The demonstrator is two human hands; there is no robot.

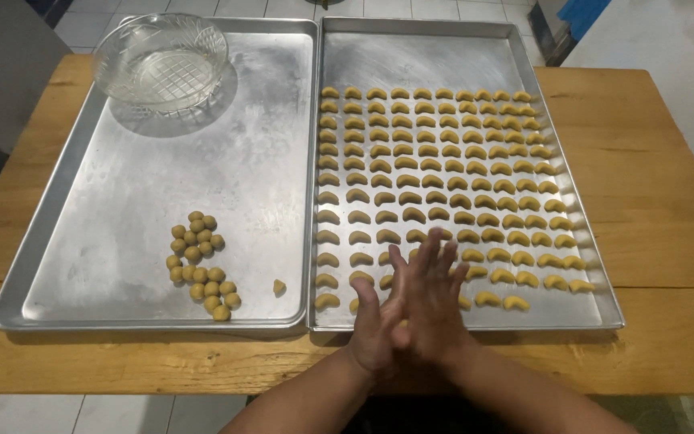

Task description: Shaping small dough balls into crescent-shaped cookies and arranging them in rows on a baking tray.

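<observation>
Pressing palm to palm, the left hand (375, 325) and right hand (435, 301) sat over the near edge of the right tray (580, 241), fingers stretched out flat and pointing away. Whether any dough sat between the palms couldn't be told; nothing showed there. Neither hand gripped anything visible.

Under and beyond the hands: crescent-shaped dough pieces (435, 165) in tidy rows, filling most of the right tray from its near part up toward the far part, with a bare strip at the far end. The hands hid a few crescents in the nearest rows.

Left tray (122, 185) sat flush against the right one, long edges touching. Near its near edge, a cluster of small dough balls (201, 265). One lone dough ball (279, 286) lay apart to the right of the cluster, close to the tray's right wall. Far-left corner of that tray held a cut-glass bowl (161, 60), clear, contents not discernible.

Both trays rested on a wooden table (652, 193). Tiled floor (283, 8) showed beyond the far edge.
</observation>
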